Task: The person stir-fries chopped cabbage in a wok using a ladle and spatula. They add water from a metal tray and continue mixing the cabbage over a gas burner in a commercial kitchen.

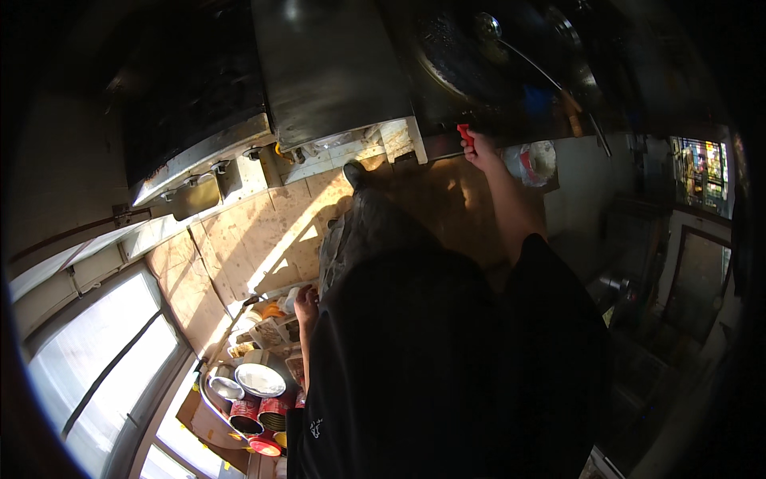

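My right hand (pixel 479 152) is closed around a small red object (pixel 464 134) at the front edge of the dark stove top, below a large wok (pixel 449 75). What the red object is, I cannot tell. A metal ladle (pixel 488 27) with a long handle lies beyond, to the right of the wok. Low on the left, my left hand (pixel 306 304) hangs beside my body, next to a white container (pixel 289 300) among the goods on a shelf; whether it touches or grips anything is not plain.
A metal counter (pixel 335 66) adjoins the wok stove. Further left stands another stove with knobs (pixel 220 167). Red cans (pixel 245 413) and a round silver lid (pixel 260 380) are at the lower left. A white tub (pixel 540 161) stands right of my right hand.
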`<state>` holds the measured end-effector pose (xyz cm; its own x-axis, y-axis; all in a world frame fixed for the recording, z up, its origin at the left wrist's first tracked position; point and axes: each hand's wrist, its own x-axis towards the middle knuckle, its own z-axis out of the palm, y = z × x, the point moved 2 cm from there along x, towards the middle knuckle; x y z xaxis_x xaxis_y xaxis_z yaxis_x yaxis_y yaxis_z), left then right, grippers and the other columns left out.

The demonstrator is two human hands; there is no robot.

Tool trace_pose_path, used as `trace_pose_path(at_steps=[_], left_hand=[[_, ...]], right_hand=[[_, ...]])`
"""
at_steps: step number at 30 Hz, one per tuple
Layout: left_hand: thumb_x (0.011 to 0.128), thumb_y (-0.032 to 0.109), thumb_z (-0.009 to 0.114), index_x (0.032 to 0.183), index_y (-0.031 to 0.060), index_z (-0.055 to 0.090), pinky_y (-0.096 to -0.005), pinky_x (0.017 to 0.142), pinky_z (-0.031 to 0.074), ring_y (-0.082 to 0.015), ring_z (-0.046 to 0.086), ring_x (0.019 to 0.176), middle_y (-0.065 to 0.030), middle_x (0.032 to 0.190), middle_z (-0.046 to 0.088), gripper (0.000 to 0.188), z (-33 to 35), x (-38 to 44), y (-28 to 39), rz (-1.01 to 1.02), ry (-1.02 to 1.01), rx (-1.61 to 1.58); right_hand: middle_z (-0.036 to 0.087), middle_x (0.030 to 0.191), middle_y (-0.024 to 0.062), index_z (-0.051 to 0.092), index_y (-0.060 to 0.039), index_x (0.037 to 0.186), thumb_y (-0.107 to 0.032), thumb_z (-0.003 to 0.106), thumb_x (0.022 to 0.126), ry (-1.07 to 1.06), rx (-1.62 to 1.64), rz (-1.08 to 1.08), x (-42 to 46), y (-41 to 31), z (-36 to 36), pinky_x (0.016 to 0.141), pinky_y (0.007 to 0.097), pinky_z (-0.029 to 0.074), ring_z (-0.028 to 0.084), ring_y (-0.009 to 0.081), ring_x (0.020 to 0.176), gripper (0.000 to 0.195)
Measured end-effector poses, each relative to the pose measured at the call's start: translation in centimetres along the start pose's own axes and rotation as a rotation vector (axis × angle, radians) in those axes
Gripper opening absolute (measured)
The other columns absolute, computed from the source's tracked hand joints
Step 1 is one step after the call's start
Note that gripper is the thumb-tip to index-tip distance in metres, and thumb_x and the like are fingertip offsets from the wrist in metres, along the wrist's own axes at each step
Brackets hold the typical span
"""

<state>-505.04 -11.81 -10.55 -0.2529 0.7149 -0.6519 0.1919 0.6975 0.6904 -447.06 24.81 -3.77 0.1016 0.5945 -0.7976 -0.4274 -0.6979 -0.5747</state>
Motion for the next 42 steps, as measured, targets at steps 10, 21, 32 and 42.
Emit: trace_pose_path(at_steps=[10, 21, 32, 42], left_hand=[[0.099, 0.017, 0.049, 0.122, 0.0023, 0.064, -0.0288, 0.066, 0.054, -0.0180, 0.070, 0.080, -0.0130, 0.102, 0.072, 0.031, -2.1, 2.7, 1.2, 0.024, -0.025, -0.051], [0.098, 0.016, 0.050, 0.122, 0.0001, 0.064, -0.0327, 0.072, 0.055, -0.0210, 0.071, 0.083, -0.0168, 0.101, 0.072, 0.031, 0.8, 1.7, 1.5, 0.108, -0.075, -0.059], [0.101, 0.020, 0.048, 0.122, -0.0003, 0.063, -0.0302, 0.066, 0.055, -0.0188, 0.071, 0.082, -0.0138, 0.101, 0.072, 0.032, -1.0, 2.9, 0.1, 0.095, 0.037, -0.095], [0.096, 0.015, 0.053, 0.115, -0.0011, 0.066, -0.0298, 0.071, 0.054, -0.0168, 0.068, 0.082, -0.0080, 0.089, 0.069, 0.028, 0.2, -0.8, -3.4, -0.164, 0.200, -0.343]], right_hand=[[0.050, 0.066, -0.0021, 0.058, -0.0224, 0.101, -0.038, 0.053, 0.101, 0.111, -0.012, 0.102, 1.1, 7.6, -2.1, 0.037, 0.0222, 0.021, 0.031, 0.0058, 0.041, 0.017], [0.050, 0.066, -0.0027, 0.057, -0.0225, 0.103, -0.035, 0.052, 0.101, 0.119, 0.048, 0.090, -1.5, 8.3, -3.5, 0.037, 0.0227, 0.022, 0.030, 0.0062, 0.041, 0.014], [0.053, 0.067, -0.0005, 0.056, -0.0134, 0.096, -0.036, 0.061, 0.099, -0.080, -0.245, 0.004, 0.9, 7.4, 15.3, 0.039, 0.0225, 0.029, 0.041, 0.0070, 0.046, 0.024], [0.048, 0.059, -0.0009, 0.059, -0.0188, 0.092, -0.036, 0.056, 0.100, -0.125, -0.337, 0.085, 8.2, 7.4, 35.1, 0.035, 0.0229, 0.021, 0.029, 0.0070, 0.037, 0.019]])
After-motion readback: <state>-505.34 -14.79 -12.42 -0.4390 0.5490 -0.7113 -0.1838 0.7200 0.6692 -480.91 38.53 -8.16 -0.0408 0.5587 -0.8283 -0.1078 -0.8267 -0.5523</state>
